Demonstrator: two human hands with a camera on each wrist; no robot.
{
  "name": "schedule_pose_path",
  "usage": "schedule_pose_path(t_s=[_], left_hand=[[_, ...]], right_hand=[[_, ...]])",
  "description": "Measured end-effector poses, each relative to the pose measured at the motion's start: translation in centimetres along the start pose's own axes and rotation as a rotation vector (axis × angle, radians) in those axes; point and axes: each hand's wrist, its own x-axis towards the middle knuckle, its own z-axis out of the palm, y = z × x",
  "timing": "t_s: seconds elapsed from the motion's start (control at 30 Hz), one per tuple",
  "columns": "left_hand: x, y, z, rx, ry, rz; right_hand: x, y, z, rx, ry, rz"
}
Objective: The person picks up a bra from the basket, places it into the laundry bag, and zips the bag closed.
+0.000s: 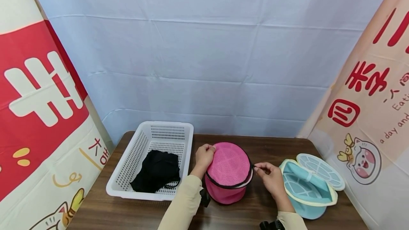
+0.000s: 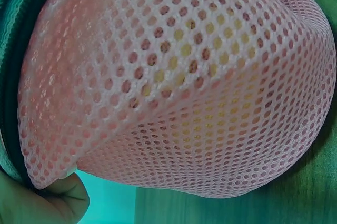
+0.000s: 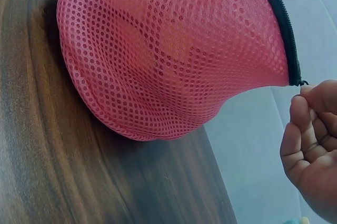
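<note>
A round pink mesh laundry bag (image 1: 227,164) with a black zipper around its top stands on the table. My left hand (image 1: 205,156) grips its upper left rim, the thumb over the edge of the lid. In the left wrist view the curled fingers (image 2: 68,197) show at the black band. On the other side my right hand (image 1: 271,178) pinches the zipper pull (image 3: 303,83) between thumb and forefinger. The lid lies over the top, with a pale strip showing under the band at the front right. Something yellowish shows through the mesh (image 2: 210,103).
Left of the bag is a white perforated basket (image 1: 112,187) with a black cloth item (image 1: 156,171) inside. A light-blue bag with cream trim (image 1: 306,201) stands at the right, its patterned lid (image 1: 321,169) folded back. A pale curtain (image 1: 204,63) hangs behind the brown table (image 1: 217,219).
</note>
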Motion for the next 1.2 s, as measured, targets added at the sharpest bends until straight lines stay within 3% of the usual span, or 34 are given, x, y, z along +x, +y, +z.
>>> schedule_pose_path(t_s=[0.13, 0.37, 0.53, 0.77, 1.2], left_hand=[[-0.4, 0.0, 0.0, -0.052, 0.023, -0.014], [-1.3, -0.4, 0.3, -0.163, 0.141, -0.053], [-1.6, -0.3, 0.4, -0.2, 0.157, -0.06], [-2.2, -0.6, 0.6, -0.382, 0.204, -0.122], [-3.2, -0.8, 1.7, -0.489, 0.365, -0.128]], right_hand=[[-0.2, -0.1, 0.0, -0.005, 0.0, -0.01], [-0.4, -0.1, 0.0, -0.005, -0.015, -0.025], [-0.6, -0.2, -0.1, -0.003, -0.005, -0.039], [-1.1, -0.1, 0.2, -0.064, 0.017, -0.069], [-1.8, -0.8, 0.5, -0.042, 0.038, -0.099]])
